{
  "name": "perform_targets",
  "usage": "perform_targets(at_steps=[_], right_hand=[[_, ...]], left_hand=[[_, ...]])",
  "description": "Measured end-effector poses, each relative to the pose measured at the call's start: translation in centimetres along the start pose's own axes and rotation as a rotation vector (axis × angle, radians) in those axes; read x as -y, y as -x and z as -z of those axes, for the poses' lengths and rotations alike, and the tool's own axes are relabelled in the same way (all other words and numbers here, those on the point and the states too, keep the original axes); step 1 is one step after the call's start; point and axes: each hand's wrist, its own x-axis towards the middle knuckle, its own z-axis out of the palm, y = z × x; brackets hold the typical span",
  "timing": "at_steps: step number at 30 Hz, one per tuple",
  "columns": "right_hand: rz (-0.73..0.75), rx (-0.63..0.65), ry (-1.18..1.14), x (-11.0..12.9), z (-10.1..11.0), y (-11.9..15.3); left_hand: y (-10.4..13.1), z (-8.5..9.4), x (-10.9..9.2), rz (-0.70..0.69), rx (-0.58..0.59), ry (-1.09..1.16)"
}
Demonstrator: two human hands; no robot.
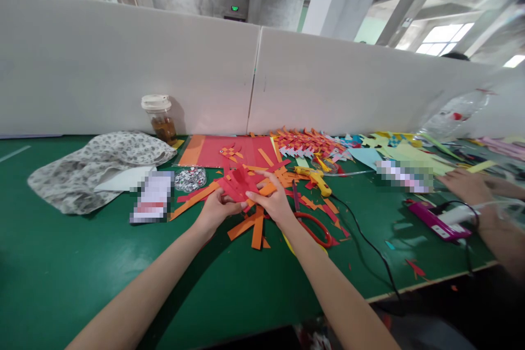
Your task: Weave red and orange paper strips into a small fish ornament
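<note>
Between my two hands is a piece of folded red paper [234, 185]. My left hand [217, 209] grips its lower left side, fingers closed on it. My right hand [271, 196] has its fingers closed round the right side of the same piece. Orange paper strips [257, 229] lie on the green table just under and beside the hands. Behind them a small orange and red woven paper fish [231, 152] rests on a red sheet [200, 147]. Red-handled scissors [318, 228] lie partly behind my right forearm.
A yellow glue gun [315, 178] with a black cord lies right of my hands, before piled paper fish [305, 142]. Left are a lidded cup [159, 120], cloth [94, 169] and phone [153, 197]. Another person's hands [467, 186] are at the far right near a purple power strip [437, 222].
</note>
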Motion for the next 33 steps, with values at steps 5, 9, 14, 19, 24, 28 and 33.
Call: perform_targets(at_steps=[5,9,14,19,24,28,33], right_hand=[[0.013,0.012,-0.018,0.34,-0.12,0.17],[0.006,0.005,-0.023,0.28,-0.07,0.11],[-0.019,-0.006,-0.044,0.06,-0.08,0.04],[0.002,-0.022,-0.053,0.15,-0.09,0.05],[0.016,-0.049,-0.039,-0.04,-0.08,0.02],[0.016,-0.022,0.008,-0.32,-0.08,0.02],[0.020,-0.007,0.043,-0.32,-0.01,0.04]], left_hand=[[0.01,-0.10,0.01,0.031,-0.001,0.007],[0.03,-0.06,0.04,0.031,0.009,0.005],[-0.06,0.08,0.23,0.042,0.001,0.000],[-0.09,0.02,0.11,0.065,0.011,0.000],[0.04,-0.10,0.03,0.050,0.030,0.007],[0.01,-0.11,0.11,0.033,0.018,0.013],[-0.18,-0.08,0.37,0.011,-0.022,-0.016]])
